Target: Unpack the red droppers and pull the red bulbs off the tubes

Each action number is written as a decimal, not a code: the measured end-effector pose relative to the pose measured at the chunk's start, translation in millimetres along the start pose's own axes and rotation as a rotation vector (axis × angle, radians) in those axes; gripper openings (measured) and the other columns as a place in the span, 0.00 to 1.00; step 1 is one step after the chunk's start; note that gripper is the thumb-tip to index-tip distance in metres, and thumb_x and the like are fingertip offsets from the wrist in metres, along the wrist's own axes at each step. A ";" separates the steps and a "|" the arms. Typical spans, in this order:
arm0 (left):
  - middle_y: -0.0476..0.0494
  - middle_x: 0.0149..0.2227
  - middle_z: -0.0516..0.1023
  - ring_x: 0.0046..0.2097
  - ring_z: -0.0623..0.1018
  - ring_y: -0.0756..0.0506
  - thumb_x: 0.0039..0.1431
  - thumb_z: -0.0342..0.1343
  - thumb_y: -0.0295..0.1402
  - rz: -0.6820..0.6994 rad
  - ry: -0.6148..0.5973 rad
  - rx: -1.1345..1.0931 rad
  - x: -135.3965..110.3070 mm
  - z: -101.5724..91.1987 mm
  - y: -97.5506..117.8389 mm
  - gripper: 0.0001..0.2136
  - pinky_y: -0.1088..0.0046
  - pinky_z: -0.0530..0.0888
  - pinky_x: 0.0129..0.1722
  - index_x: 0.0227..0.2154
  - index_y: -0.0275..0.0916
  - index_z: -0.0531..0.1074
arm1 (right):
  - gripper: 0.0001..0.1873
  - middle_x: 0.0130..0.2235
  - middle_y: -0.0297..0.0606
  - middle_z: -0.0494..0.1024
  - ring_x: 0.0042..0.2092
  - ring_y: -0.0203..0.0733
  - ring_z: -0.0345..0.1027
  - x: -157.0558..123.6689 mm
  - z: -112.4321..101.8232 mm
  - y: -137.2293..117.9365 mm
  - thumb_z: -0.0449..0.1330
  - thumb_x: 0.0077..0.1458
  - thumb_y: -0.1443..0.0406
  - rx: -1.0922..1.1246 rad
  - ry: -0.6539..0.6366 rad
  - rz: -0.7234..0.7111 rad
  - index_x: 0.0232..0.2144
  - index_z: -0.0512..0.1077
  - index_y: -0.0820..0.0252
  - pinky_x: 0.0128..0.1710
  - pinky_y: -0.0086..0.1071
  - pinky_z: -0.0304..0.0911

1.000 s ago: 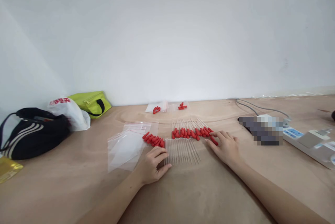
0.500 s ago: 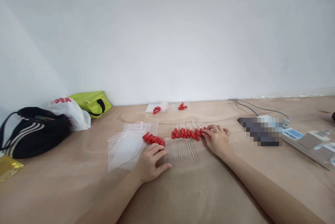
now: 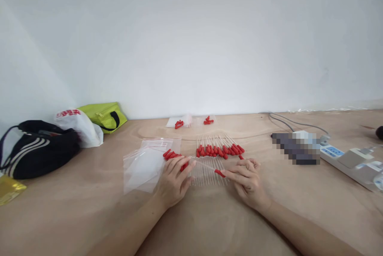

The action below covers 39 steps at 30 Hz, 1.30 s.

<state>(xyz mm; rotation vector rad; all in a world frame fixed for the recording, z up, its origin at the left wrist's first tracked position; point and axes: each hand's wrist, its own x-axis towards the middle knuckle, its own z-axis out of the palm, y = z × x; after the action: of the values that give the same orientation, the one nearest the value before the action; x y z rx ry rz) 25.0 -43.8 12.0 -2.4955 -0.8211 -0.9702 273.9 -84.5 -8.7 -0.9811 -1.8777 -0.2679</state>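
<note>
On a wooden tabletop (image 3: 215,228), two bare forearms reaching in from the near edge, angled towards each other. Right hand (image 3: 247,180): thumb and forefinger closed in a pinch on the red bulb of a clear dropper (image 3: 220,173), other fingers loosely curled; palm down, low over the table. Left hand (image 3: 173,182): fingers bent and close together, thumb a little apart, tube end of the dropper at the fingertips; firm grip or mere touch, impossible to tell. Dropper slanting between the hands, bulb end nearer.

Below and behind it, a row of bare clear tubes (image 3: 206,178), side by side. To the left, a small heap of red bulbs (image 3: 170,155) partly hidden by the left hand, beside overlapping clear zip bags (image 3: 142,168). At far left, a yellow packet (image 3: 10,190) and a black bag with white stripes (image 3: 44,154). At right, a white power strip (image 3: 359,168) and a pixelated object (image 3: 295,148).

Beyond the tubes, a row of red-bulbed droppers (image 3: 220,150), tips pointing away. Further back, smaller zip bags (image 3: 187,121) with more red bulbs; last, a pale wall (image 3: 191,40).
</note>
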 end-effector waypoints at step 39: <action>0.52 0.19 0.70 0.27 0.67 0.51 0.59 0.45 0.28 0.038 0.023 -0.063 0.6 6.0 16.2 0.10 0.66 0.59 0.38 0.24 0.38 0.68 | 0.10 0.21 0.29 0.69 0.34 0.36 0.60 1.2 7.4 -3.8 0.52 0.53 0.65 -0.007 -0.184 -0.054 0.24 0.71 0.54 0.48 0.42 0.40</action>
<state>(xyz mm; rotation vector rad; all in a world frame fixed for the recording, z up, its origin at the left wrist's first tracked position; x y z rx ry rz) 38.5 -53.2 6.5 -2.5385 -0.7450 -1.0250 266.0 -82.2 -10.6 -0.9885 -2.0739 -0.2218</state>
